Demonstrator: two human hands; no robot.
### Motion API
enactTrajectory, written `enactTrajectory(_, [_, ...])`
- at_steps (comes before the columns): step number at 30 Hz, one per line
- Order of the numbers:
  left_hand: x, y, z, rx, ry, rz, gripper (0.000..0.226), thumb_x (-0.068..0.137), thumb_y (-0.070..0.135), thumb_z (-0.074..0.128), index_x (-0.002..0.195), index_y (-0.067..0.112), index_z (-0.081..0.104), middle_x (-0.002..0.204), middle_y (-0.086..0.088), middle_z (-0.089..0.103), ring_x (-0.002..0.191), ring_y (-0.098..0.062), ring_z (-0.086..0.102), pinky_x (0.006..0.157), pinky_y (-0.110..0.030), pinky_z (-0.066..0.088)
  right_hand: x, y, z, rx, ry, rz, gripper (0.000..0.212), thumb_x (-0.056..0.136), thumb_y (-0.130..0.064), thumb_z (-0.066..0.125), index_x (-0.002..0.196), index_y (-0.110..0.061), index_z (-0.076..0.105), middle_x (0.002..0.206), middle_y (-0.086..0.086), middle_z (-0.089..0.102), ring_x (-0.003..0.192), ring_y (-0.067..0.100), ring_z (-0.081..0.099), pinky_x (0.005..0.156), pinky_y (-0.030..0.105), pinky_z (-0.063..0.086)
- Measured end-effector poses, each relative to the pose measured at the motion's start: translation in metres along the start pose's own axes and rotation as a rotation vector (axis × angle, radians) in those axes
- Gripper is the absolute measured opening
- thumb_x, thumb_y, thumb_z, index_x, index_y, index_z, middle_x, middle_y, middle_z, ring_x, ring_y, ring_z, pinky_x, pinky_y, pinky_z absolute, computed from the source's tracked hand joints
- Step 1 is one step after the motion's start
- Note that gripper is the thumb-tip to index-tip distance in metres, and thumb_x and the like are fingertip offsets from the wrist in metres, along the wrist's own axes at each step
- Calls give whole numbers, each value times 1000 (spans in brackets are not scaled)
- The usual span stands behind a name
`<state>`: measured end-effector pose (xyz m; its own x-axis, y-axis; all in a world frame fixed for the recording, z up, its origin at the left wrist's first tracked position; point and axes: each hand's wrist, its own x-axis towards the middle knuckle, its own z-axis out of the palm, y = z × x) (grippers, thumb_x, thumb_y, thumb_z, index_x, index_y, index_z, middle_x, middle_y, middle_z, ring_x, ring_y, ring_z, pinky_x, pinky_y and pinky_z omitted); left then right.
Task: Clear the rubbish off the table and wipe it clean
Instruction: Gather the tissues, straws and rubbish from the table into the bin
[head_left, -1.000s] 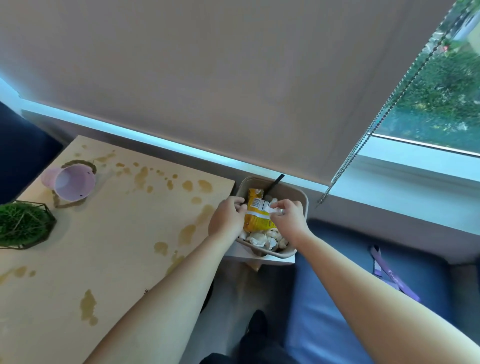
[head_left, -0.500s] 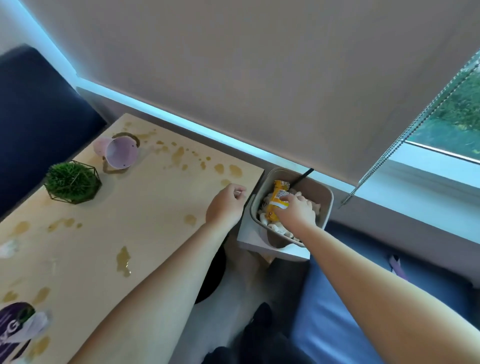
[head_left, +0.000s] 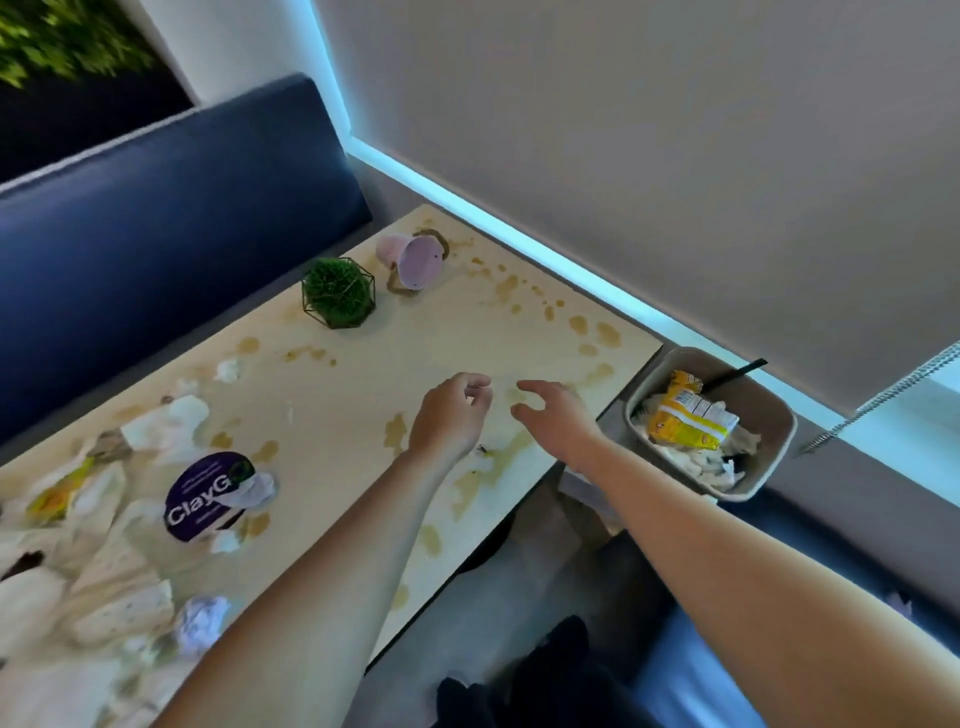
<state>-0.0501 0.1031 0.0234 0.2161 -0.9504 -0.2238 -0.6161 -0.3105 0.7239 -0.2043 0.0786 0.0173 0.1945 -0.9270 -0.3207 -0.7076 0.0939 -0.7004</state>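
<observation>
Pale wood table (head_left: 363, 395), blotched with brown spills across its far half and heaped with crumpled tissues (head_left: 166, 423) at its near-left end; left hand (head_left: 449, 418) hovering over the middle, fingers loosely curled, holding nothing; right hand (head_left: 556, 415) just beside it, fingers spread and relaxed, likewise empty; both probably poised there to reach for more litter. Beige bin (head_left: 774, 441) parked just off the table's right edge, likely so that rubbish could be carried across in a short reach; yellow wrapper (head_left: 685, 418) lying on white tissues inside it, long axis running from the bin's far-left corner toward its near-right; black straw (head_left: 743, 371) slanting up out over the far rim. Pink cup (head_left: 413, 260) tipped on its side near the far edge, mouth turned toward the camera and slightly right, long axis running away to the far left, sitting in a brown ring of spill. Green plant (head_left: 338, 292) in a wire frame upright just beside the cup; purple lid (head_left: 205, 496) flat among the tissues. Judged: clearing only partly done, wiping not yet begun.
</observation>
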Motion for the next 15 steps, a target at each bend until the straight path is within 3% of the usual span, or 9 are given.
enactTrajectory(5, [-32,-45,-46,-10,98,-29,26,98,34,52,120,26,63,118,7,65,113,-11,56,92,-30,46,-17,-45,46,-5,-71,-75,45,95,-36,54,139,-32,49,144,0,45,128,23,45,95,36,48])
enactTrajectory(8, [-56,-78,-74,-30,161,-71,27,98,32,52,122,25,63,120,5,64,113,-12,56,88,-26,43,-32,-71,80,-13,-111,-121,41,95,-33,54,136,-32,52,139,-2,50,130,20,42,97,36,45])
enactTrajectory(15, [-106,-144,-117,-94,266,-194,28,97,24,54,124,24,61,122,4,63,111,-10,56,86,-23,39,-57,-111,158,-34,-220,-245,32,97,-27,53,129,-27,58,127,-3,57,123,18,45,85,30,43])
